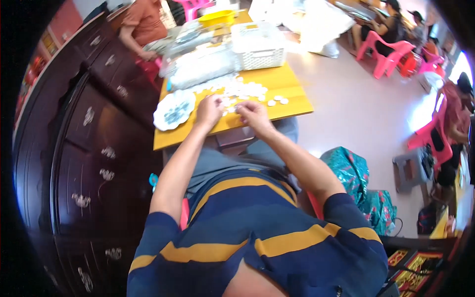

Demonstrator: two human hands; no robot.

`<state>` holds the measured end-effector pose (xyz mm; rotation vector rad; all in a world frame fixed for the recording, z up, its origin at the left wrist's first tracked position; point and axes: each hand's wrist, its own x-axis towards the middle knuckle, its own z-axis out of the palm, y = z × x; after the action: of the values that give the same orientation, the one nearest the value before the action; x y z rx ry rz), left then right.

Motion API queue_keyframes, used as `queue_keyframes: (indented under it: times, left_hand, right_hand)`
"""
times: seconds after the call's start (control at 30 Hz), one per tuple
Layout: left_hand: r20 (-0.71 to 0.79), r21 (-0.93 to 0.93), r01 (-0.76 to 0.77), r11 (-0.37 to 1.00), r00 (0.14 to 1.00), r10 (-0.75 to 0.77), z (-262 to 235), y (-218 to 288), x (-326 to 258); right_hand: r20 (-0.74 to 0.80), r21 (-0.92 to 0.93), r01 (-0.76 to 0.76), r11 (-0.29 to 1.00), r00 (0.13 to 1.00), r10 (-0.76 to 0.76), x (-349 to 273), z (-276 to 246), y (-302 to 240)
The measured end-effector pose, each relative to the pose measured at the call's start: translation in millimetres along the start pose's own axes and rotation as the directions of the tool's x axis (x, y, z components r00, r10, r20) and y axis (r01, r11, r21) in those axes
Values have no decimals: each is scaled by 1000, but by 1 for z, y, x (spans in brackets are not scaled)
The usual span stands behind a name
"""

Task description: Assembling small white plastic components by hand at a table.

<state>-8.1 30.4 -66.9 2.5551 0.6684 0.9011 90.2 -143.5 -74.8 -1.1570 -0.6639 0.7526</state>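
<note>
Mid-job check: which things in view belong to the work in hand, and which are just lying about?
Likely in the job:
small white pieces near the left hand and right hand
scalloped white dish
yellow table

Apparently just lying about:
shiny green bags on the floor
grey stool

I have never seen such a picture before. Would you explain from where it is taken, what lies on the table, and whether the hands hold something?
No machine here: you see a person's bare left hand and right hand. One fisheye camera, worn on the head, looks down, so straight edges bend near the rim. On the yellow table lie many small white pieces, with a white wavy-edged dish at left and a white basket farther back. Both hands are near the pieces, fingertips close together; anything between them is too small to tell.
</note>
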Motion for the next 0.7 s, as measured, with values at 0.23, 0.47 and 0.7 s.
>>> queue_keyframes:
  times: [0.23,0.47,0.7]
  left_hand:
    - [-90,-270,-5,963,996,-20,-41,25,-7]
    - [122,-698,245,673,967,-226,-52,39,-61]
    - [220,-812,277,514,961,-170,-47,45,-74]
  right_hand:
    - [-7,86,22,996,1000,-21,-3,4,-3]
    - [38,32,0,999,999,-2,-2,9,0]
    - [54,28,-9,1000,999,8,-10,1,-9]
